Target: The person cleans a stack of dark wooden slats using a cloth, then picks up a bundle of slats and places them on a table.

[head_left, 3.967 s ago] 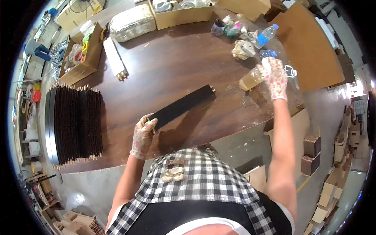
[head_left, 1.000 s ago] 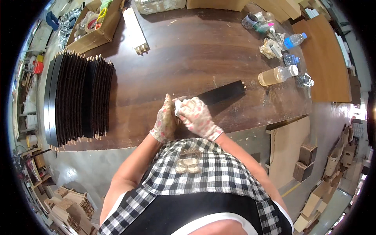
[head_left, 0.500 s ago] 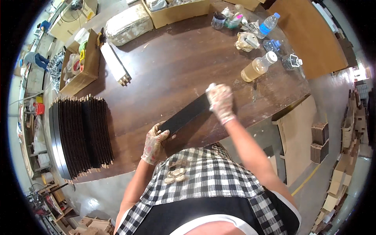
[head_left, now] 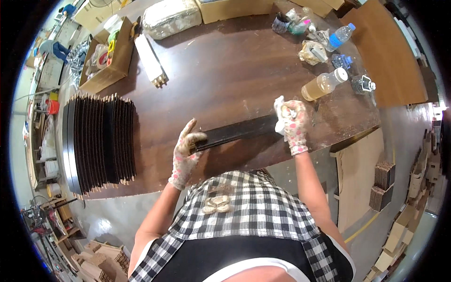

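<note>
Over the table [head_left: 225, 84], a slat [head_left: 239, 131] bridges both hands [head_left: 184, 152] [head_left: 295, 124].

I'm on one head view: left fisheye, worn up top, looking steeply down and forward over the table [head_left: 211, 89]. Upright, not mirrored. Apron [head_left: 258, 211] is nearest, big along the near side; left hand [head_left: 185, 152] and right hand [head_left: 293, 122] sit farther out, mid-view. Coverage runs to the far side, where the box [head_left: 237, 11] gets cut off by the view's edge. Floor [head_left: 101, 216] shows near left. Straight edges bow toward the dark round rim.
</note>
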Available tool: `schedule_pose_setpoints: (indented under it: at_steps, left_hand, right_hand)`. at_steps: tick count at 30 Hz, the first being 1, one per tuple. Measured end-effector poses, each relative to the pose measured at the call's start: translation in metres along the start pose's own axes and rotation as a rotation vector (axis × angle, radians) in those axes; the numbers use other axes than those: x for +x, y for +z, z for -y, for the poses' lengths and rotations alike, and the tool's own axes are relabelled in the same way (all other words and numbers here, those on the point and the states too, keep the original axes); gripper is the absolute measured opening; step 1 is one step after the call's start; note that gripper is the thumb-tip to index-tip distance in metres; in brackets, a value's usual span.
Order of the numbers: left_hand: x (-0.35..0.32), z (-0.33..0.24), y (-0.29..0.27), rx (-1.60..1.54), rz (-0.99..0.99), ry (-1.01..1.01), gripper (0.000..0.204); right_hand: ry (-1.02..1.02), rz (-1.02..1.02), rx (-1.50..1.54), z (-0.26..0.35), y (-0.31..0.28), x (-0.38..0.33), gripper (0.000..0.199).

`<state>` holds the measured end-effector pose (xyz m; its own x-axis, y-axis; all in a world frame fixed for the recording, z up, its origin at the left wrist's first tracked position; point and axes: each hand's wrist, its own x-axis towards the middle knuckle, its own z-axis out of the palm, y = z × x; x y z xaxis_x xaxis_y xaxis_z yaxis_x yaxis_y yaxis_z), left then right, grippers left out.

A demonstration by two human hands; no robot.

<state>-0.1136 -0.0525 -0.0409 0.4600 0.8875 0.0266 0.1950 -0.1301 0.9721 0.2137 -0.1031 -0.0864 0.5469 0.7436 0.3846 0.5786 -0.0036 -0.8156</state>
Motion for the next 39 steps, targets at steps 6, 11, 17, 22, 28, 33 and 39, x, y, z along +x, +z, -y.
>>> schedule_pose_setpoints:
  at_steps: [6, 11, 17, 22, 28, 33, 39]
  left_hand:
    - [-0.007, -0.001, 0.0, -0.615, 0.127, -0.516, 0.079]
    - [-0.009, 0.016, 0.02, -0.825, 0.039, -0.627, 0.041]
    - [-0.017, 0.015, 0.019, -0.897, -0.048, -0.608, 0.026]
    - [-0.007, -0.004, 0.02, -0.765, 0.03, -0.527, 0.042]
    - [-0.017, 0.012, 0.007, -0.621, -0.012, -0.585, 0.052]
    - [-0.019, 0.005, 0.012, -0.818, -0.072, -0.631, 0.052]
    - [-0.018, 0.01, 0.007, -0.829, -0.016, -0.534, 0.045]
  right_hand:
    - [-0.118, 0.136, -0.256, -0.012, 0.027, -0.033, 0.01]
    - [-0.241, 0.24, -0.441, 0.017, 0.048, -0.047, 0.01]
    - [-0.473, 0.246, -0.319, 0.068, 0.08, -0.059, 0.009]
    - [-0.289, 0.068, -0.645, -0.011, 0.032, -0.017, 0.018]
    - [-0.349, 0.241, -0.477, 0.057, 0.085, -0.069, 0.016]
    - [-0.173, 0.267, -1.012, -0.024, 0.017, 0.005, 0.011]
    - [-0.324, 0.015, -0.616, -0.004, 0.033, -0.011, 0.011]
